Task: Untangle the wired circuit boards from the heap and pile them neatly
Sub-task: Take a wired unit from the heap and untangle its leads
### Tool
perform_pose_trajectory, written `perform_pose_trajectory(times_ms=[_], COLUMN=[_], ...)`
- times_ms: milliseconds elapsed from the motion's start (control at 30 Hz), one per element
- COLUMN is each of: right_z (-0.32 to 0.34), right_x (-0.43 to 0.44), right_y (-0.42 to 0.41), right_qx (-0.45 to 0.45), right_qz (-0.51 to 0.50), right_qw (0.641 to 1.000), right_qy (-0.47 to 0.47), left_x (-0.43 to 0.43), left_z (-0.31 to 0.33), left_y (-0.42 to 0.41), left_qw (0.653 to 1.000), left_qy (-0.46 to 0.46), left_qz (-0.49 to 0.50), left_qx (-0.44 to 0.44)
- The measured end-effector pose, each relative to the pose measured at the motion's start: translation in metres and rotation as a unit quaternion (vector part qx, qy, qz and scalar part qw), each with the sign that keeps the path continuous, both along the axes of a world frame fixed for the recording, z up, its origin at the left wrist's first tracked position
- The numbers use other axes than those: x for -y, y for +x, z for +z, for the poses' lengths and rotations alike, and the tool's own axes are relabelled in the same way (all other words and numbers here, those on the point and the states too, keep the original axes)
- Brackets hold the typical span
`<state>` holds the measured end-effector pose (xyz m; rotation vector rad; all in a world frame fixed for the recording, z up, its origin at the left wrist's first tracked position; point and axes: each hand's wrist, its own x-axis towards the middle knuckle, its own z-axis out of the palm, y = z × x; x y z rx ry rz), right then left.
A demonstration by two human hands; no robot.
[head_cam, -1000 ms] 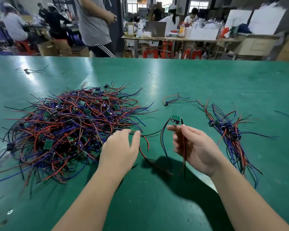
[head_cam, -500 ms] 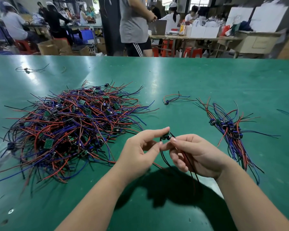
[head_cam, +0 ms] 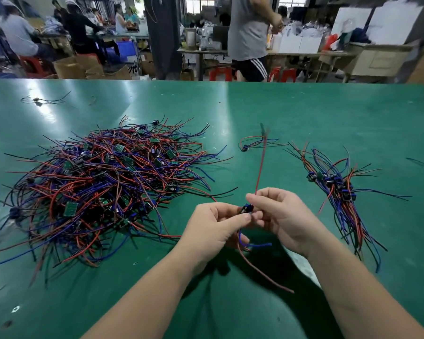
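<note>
From the head camera, the small dark circuit board with thin red and blue wires [head_cam: 247, 208] sits above the green table [head_cam: 304, 113], between the tangled heap of wired boards [head_cam: 101, 182] and the tidy bundle of sorted boards [head_cam: 338, 189]. The left hand [head_cam: 213, 231] pinches the board; the right hand [head_cam: 283, 216] pinches its red wire. It looks light, with limp, snag-prone leads and probably delicate solder joints, so hold it by the board's edges.
</note>
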<state>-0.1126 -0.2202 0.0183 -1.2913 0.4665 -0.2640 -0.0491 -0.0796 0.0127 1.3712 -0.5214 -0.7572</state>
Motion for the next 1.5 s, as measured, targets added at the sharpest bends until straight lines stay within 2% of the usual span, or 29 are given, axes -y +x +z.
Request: perform_pose_trajectory(times_ms=[200,333,533,767,900,1000,1133,1233,1333,1500], right_z=[-0.005,0.000,0.018,0.015,0.016,0.011,0.002,-0.003,-0.005,-0.002], right_x=[-0.002,0.001,0.040,0.050,0.053,0.047,0.017,-0.008,-0.020,-0.018], right_y=[-0.001,-0.002,-0.014,-0.011,-0.014,-0.012,-0.005,0.000,0.007,0.009], right_qx=[-0.025,-0.036,0.016,0.072,0.094,0.057,-0.005,0.047,0.106,0.122], right_qz=[0.011,0.003,-0.155,-0.205,-0.251,-0.225,-0.041,0.071,0.049,-0.050], right_qw=[0.999,0.999,0.984,0.963,0.939,0.947,0.998,0.996,0.992,0.981], right_qy=[-0.040,-0.039,0.089,0.163,0.216,0.221,0.049,-0.005,0.039,0.141], left_x=[0.002,0.002,-0.004,-0.008,-0.010,-0.008,-0.009,-0.007,-0.002,0.003], left_z=[-0.003,0.001,0.008,0.010,0.008,0.013,0.016,0.015,0.011,0.002], left_y=[-0.001,0.002,-0.002,0.003,0.008,0.014,0.022,0.020,0.016,0.007], left_qw=[0.998,0.996,0.985,0.983,0.991,0.988,0.963,0.958,0.960,0.983], left_qy=[0.056,0.065,0.046,0.023,-0.008,-0.103,-0.172,-0.159,-0.160,-0.125], left_qz=[0.004,-0.036,-0.159,-0.179,-0.136,-0.075,-0.001,0.044,0.089,0.119], left_qx=[-0.034,-0.048,-0.058,-0.036,0.002,-0.088,-0.208,-0.233,-0.210,-0.055])
